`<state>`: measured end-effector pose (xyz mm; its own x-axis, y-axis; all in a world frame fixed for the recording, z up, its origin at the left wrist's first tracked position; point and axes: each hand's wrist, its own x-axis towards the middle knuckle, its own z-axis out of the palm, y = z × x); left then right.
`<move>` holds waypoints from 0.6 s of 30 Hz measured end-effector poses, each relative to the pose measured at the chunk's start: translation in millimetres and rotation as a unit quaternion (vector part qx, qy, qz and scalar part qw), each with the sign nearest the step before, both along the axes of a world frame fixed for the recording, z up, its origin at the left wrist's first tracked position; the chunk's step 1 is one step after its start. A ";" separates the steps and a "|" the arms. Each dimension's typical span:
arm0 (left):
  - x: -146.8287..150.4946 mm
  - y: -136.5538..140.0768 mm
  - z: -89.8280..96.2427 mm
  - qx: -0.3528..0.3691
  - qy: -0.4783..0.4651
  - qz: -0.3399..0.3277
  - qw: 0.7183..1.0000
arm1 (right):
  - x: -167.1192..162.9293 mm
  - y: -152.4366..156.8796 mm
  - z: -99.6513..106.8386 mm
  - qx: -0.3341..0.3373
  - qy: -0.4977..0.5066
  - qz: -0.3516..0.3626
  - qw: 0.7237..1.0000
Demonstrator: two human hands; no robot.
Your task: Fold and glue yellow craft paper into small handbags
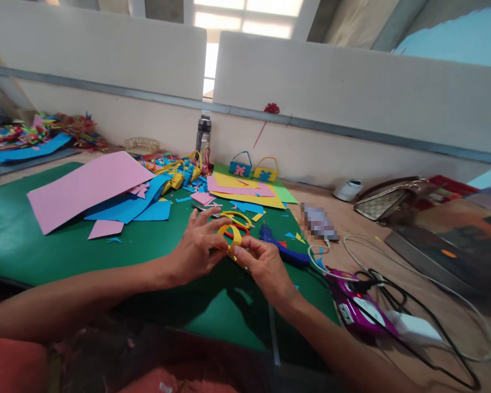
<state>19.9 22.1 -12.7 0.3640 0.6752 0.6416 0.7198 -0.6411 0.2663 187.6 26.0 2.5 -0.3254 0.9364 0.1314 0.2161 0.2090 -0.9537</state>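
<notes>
Above the front of the green mat (213,327), a yellow strip (236,234) of paper or foam curves into a loop. My left hand (198,245) pinches it from the left, its other fingers raised. My right hand (268,267) is closed on its lower right end. The fingers partly hide what is joined there. Just behind the strip lie scissors (247,219) with yellow and red handles. A blue glue gun (288,252) rests right of my right hand. Two small finished bags, one blue (240,168) and one yellow (265,173), stand at the back.
Pink sheets (85,188) and blue sheets (151,212) lie to the left. Coloured sheets (249,191) are stacked behind the hands, beside piled small bags (180,172) and a bottle (203,134). At right are a purple power strip (360,305), cables, a phone (319,221) and a handbag (388,201).
</notes>
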 end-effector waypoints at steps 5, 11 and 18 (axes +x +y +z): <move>3.3 0.0 -4.9 0.016 0.006 0.006 1.000 | 0.5 -1.0 3.0 -0.022 -0.004 0.013 1.000; 5.4 -0.5 -7.3 0.102 0.002 0.012 0.995 | 0.2 -4.6 6.5 -0.046 0.013 0.013 0.999; 4.6 -1.8 -7.6 0.204 0.017 -0.005 0.979 | -0.3 -2.9 6.8 -0.024 -0.010 0.017 1.000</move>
